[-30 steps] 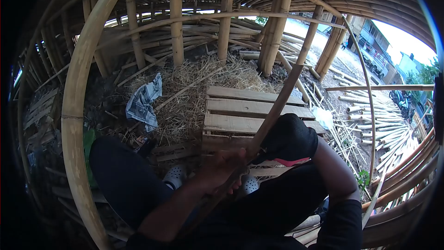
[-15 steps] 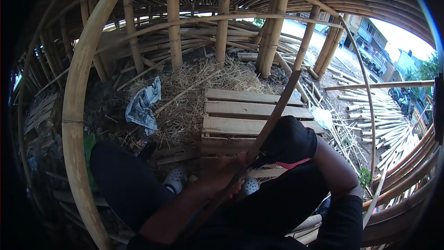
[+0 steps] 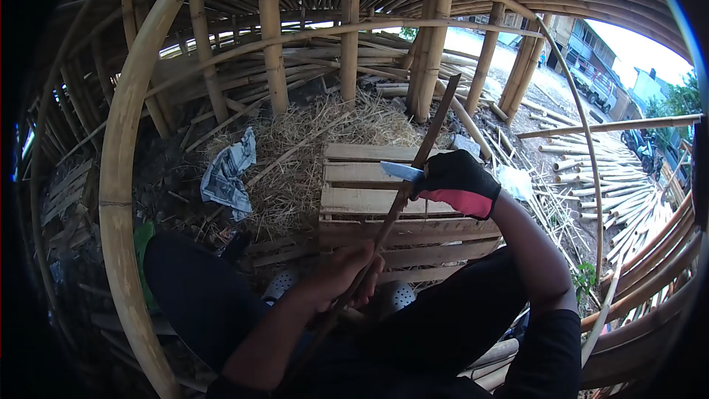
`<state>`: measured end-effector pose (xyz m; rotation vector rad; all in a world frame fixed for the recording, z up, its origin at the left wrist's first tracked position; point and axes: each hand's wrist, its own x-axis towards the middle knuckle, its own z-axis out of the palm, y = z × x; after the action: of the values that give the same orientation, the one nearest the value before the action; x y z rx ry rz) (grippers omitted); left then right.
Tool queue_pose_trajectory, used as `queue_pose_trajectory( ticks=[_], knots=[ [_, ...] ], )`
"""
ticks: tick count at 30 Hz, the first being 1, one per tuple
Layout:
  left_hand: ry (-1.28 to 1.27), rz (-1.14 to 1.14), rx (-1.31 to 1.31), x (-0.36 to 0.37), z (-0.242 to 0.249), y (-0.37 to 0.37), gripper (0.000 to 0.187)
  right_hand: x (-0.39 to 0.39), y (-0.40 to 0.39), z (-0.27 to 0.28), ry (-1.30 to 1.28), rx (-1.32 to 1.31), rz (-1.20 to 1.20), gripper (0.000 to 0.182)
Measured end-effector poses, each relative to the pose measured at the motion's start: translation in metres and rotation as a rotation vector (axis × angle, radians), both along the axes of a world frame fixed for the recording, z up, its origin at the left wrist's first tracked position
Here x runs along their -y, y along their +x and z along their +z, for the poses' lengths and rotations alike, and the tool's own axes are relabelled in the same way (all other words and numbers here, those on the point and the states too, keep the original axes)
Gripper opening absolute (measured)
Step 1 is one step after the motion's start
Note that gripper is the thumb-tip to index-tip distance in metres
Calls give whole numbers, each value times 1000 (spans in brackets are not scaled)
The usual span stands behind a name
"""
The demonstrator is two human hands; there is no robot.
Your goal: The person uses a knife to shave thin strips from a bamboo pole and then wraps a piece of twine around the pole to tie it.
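Note:
My left hand [image 3: 346, 272] is bare and wrapped round a long dark bamboo strip [image 3: 385, 227], which slants up and away from my lap. In my right hand [image 3: 459, 183], in a black and red glove, is a knife with a pale blade [image 3: 399, 171]. The blade lies across the upper half of the strip and points left. Its handle is hidden inside my closed fingers. The strip's lower end fades into the dark by my lap.
A slatted wooden pallet [image 3: 362, 198] lies in front of my feet. Beyond it are straw [image 3: 310, 140] and crumpled newspaper [image 3: 229, 170]. A thick bamboo pole [image 3: 118, 214] rises close on my left. Cut bamboo poles [image 3: 613, 185] lie on the right.
My right hand has moved up along the strip and turned, so the knife blade now shows. The strip's far end has tipped left and upward. My left hand still grips it.

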<state>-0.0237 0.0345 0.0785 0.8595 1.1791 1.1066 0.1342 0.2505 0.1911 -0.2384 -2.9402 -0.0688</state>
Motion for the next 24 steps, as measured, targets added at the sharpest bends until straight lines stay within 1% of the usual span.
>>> queue_pose_trajectory(
  ticks=[1,2,3,4,5,6,7,8,9,10,11,12,13,14,15,17,19,21,22,23,24],
  knots=[
    [0,0,-2,0,0,1,53,-8,-2,-10,45,-19,72,38],
    [-20,47,-19,0,0,1,51,-14,-3,-17,90,-38,143,39],
    [-40,93,-36,1,-1,2,49,-10,-4,-15,89,-38,143,39],
    [-42,92,-36,0,-3,5,49,-5,-6,-11,-18,69,-18,39],
    [92,146,-269,-1,-6,12,43,2,-7,-7,-127,177,-179,39],
    [228,198,-502,-1,-10,17,38,10,-5,-3,-128,178,-181,39],
    [228,196,-501,-4,-19,19,38,19,-3,2,-105,145,-219,39],
    [315,217,-551,-8,-32,20,35,24,-2,3,-81,113,-256,39],
    [402,238,-601,-10,-32,21,33,24,0,1,-81,115,-257,39],
    [403,237,-600,-8,-30,20,33,22,1,-2,-88,33,-202,36],
    [306,160,-416,-3,-25,17,39,20,3,-4,-95,-48,-148,34],
    [209,83,-232,0,-19,16,44,20,5,-6,-96,-47,-149,34],
    [209,82,-231,1,-17,17,44,20,7,-7,-82,-120,-72,30],
    [198,52,-160,2,-15,17,44,19,9,-8,-67,-191,6,26],
    [188,23,-89,3,-13,18,44,14,10,-12,-65,-189,5,26],
    [154,4,-41,6,-4,19,42,4,11,-20,-58,-358,206,20],
    [120,-14,6,9,1,20,41,3,13,-20,-14,-361,209,20],
    [89,-40,56,11,3,21,34,6,14,-16,31,-366,216,20],
    [91,-40,56,10,4,20,34,11,14,-10,175,-342,288,21],
    [18,-38,148,8,4,19,35,15,13,-7,319,-317,361,21],
    [-54,-34,241,6,3,19,37,18,10,-9,321,-315,365,21]
  ],
)
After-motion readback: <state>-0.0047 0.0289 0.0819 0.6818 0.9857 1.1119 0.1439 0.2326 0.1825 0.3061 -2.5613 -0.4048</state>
